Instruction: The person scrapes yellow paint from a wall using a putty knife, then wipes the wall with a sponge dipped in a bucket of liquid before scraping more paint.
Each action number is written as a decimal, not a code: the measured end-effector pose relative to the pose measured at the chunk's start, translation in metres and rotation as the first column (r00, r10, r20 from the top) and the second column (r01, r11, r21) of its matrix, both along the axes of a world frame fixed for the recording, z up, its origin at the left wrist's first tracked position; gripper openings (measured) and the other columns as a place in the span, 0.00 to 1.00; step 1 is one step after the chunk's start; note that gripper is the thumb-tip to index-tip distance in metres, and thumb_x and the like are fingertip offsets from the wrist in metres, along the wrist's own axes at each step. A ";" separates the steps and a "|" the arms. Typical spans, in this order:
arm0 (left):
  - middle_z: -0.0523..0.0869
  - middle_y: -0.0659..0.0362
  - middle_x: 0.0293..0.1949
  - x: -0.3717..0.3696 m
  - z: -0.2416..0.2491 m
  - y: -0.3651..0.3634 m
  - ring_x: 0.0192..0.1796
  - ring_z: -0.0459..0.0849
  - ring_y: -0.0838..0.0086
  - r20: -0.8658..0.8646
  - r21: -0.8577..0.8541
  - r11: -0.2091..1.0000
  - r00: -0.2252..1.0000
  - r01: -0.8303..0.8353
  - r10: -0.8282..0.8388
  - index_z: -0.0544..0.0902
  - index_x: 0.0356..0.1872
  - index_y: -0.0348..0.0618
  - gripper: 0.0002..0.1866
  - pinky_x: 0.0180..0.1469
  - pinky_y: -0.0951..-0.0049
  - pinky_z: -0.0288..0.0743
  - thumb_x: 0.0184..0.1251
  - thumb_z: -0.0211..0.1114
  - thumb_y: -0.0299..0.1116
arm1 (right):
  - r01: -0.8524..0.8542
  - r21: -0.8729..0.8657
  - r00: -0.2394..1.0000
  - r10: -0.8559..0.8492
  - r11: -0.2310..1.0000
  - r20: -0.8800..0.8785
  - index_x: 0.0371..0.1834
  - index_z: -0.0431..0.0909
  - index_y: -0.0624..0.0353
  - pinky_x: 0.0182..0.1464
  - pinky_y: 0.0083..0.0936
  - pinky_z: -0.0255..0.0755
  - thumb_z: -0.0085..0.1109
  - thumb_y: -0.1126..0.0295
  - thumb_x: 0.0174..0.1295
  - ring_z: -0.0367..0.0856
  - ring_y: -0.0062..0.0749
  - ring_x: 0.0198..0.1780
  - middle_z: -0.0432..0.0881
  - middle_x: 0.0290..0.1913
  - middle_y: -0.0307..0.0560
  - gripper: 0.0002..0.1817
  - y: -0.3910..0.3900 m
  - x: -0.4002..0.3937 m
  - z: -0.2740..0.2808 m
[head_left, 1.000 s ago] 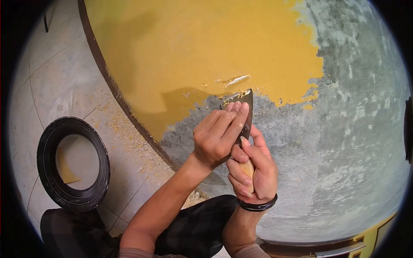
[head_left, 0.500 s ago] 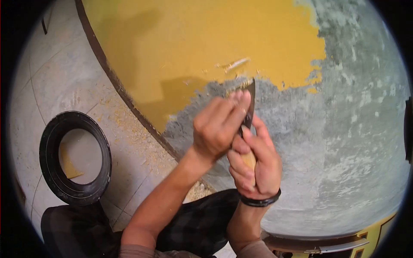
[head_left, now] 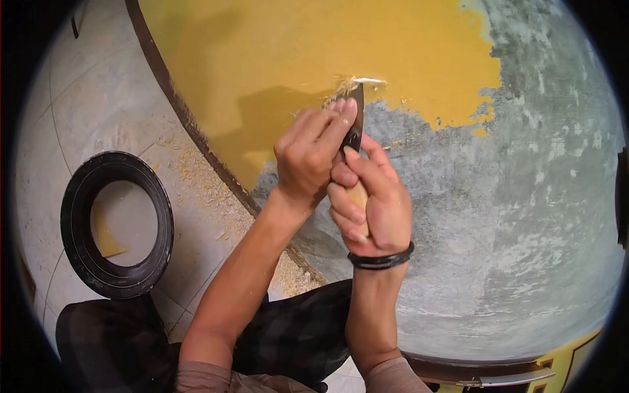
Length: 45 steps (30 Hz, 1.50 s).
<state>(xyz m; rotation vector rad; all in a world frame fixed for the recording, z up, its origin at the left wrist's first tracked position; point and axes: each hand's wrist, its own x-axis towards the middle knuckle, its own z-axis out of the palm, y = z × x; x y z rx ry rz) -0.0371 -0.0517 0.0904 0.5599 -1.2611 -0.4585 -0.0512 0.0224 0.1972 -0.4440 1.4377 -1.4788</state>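
Note:
My right hand (head_left: 383,206) is wrapped round the wooden handle of a putty knife (head_left: 358,121), its thumb along the base of the blade. Fingers together, my left hand (head_left: 304,154) presses on the dark metal blade from the left. The blade's far edge lies against the yellow paint (head_left: 314,39) on the wall, and paint shavings (head_left: 344,84) curl up there. A pale gouge shows beside the blade's tip. Bare grey plaster (head_left: 445,196) spreads below and to the right of the paint. The left fingers hide part of the blade.
On the tiled floor at left stands a black bucket (head_left: 73,229) with a yellow piece (head_left: 108,236) inside. Paint flakes (head_left: 203,177) litter the floor along the brown strip (head_left: 196,137) at the wall's base. My dark-clothed knees are at the bottom.
Both hands have pushed the putty knife up and slightly left, further into the yellow paint. More grey plaster shows behind the blade, and shavings have gathered at its edge.

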 end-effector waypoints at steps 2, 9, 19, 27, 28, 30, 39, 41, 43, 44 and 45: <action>0.84 0.52 0.33 -0.005 -0.005 0.001 0.35 0.85 0.62 -0.097 -0.054 0.998 0.995 0.022 -0.027 0.83 0.47 0.32 0.32 0.38 0.67 0.81 0.68 0.50 0.56 | 0.008 -0.011 1.000 -0.008 1.000 -0.025 0.62 0.63 0.56 0.08 0.16 0.51 0.48 0.73 0.70 0.59 0.19 0.11 0.69 0.27 0.42 0.18 0.013 0.010 0.001; 0.84 0.52 0.32 -0.005 -0.004 0.010 0.33 0.84 0.63 -0.085 -0.015 0.995 0.992 0.096 -0.097 0.84 0.45 0.31 0.35 0.35 0.70 0.81 0.68 0.48 0.59 | 0.044 -0.013 0.998 -0.045 0.999 -0.036 0.63 0.62 0.54 0.07 0.13 0.50 0.45 0.74 0.71 0.59 0.17 0.11 0.68 0.29 0.44 0.18 0.023 0.005 0.002; 0.85 0.54 0.31 -0.010 -0.007 0.018 0.32 0.85 0.65 -0.063 -0.006 0.999 0.997 0.047 -0.048 0.85 0.43 0.32 0.18 0.34 0.72 0.81 0.54 0.64 0.34 | 0.056 -0.016 0.998 -0.057 0.998 -0.029 0.59 0.64 0.56 0.06 0.13 0.50 0.44 0.73 0.72 0.59 0.18 0.10 0.67 0.28 0.44 0.14 0.025 0.001 -0.004; 0.83 0.51 0.30 0.003 -0.012 0.001 0.33 0.85 0.60 -0.024 0.080 0.995 0.998 0.053 -0.051 0.84 0.46 0.34 0.26 0.38 0.67 0.81 0.64 0.56 0.50 | 0.029 -0.002 0.999 -0.029 1.000 -0.041 0.62 0.63 0.57 0.08 0.15 0.50 0.48 0.73 0.70 0.61 0.19 0.11 0.69 0.27 0.43 0.17 0.004 0.006 -0.012; 0.83 0.51 0.30 -0.001 -0.016 0.007 0.33 0.84 0.60 -0.049 0.035 0.997 0.997 0.064 -0.063 0.84 0.45 0.33 0.25 0.37 0.67 0.81 0.63 0.58 0.48 | 0.046 -0.023 0.999 -0.047 0.999 -0.026 0.61 0.63 0.57 0.08 0.15 0.50 0.48 0.73 0.70 0.61 0.19 0.11 0.69 0.27 0.43 0.17 0.014 0.005 -0.016; 0.83 0.51 0.31 -0.006 -0.014 0.018 0.33 0.84 0.61 -0.053 0.080 0.994 0.996 0.070 -0.066 0.84 0.46 0.32 0.21 0.35 0.68 0.80 0.60 0.62 0.41 | 0.029 -0.010 0.998 -0.030 1.000 -0.059 0.60 0.63 0.56 0.07 0.14 0.50 0.48 0.73 0.71 0.60 0.19 0.11 0.68 0.27 0.43 0.16 0.018 0.005 -0.013; 0.85 0.52 0.35 -0.015 -0.023 0.013 0.35 0.85 0.61 -0.054 0.070 0.995 0.996 0.069 -0.065 0.84 0.46 0.34 0.23 0.35 0.68 0.80 0.60 0.61 0.46 | 0.050 0.027 0.992 -0.047 0.998 -0.116 0.59 0.65 0.56 0.05 0.13 0.50 0.45 0.73 0.71 0.57 0.17 0.10 0.66 0.26 0.41 0.15 0.023 -0.005 -0.020; 0.85 0.53 0.35 -0.004 -0.022 -0.006 0.34 0.85 0.61 -0.010 -0.010 1.000 1.000 -0.004 0.004 0.84 0.46 0.35 0.24 0.37 0.68 0.81 0.62 0.60 0.48 | 0.044 0.031 0.998 -0.042 0.999 -0.049 0.59 0.65 0.56 0.06 0.13 0.49 0.45 0.74 0.71 0.57 0.18 0.10 0.67 0.26 0.40 0.15 0.010 -0.006 -0.022; 0.85 0.53 0.35 0.001 -0.021 -0.004 0.34 0.85 0.60 -0.008 0.066 0.996 0.998 0.061 -0.061 0.84 0.46 0.35 0.24 0.38 0.67 0.80 0.62 0.60 0.47 | 0.025 0.012 0.998 -0.025 1.000 -0.063 0.57 0.65 0.56 0.06 0.15 0.50 0.48 0.72 0.70 0.60 0.18 0.10 0.69 0.27 0.43 0.14 -0.003 0.005 -0.022; 0.85 0.53 0.34 -0.001 -0.023 0.001 0.34 0.85 0.60 -0.031 0.025 0.998 0.998 0.053 -0.052 0.84 0.46 0.35 0.23 0.37 0.67 0.80 0.62 0.60 0.46 | 0.042 0.016 0.997 -0.041 0.999 -0.063 0.57 0.65 0.56 0.07 0.15 0.50 0.48 0.72 0.70 0.60 0.18 0.10 0.70 0.27 0.43 0.14 0.004 0.007 -0.021; 0.84 0.53 0.33 -0.005 -0.026 0.004 0.34 0.84 0.60 -0.058 -0.024 0.999 0.998 0.031 -0.032 0.84 0.46 0.35 0.23 0.36 0.67 0.80 0.62 0.60 0.45 | 0.029 0.006 0.997 -0.029 1.000 -0.065 0.57 0.65 0.56 0.07 0.15 0.50 0.48 0.72 0.70 0.60 0.18 0.10 0.70 0.27 0.43 0.14 0.013 0.006 -0.021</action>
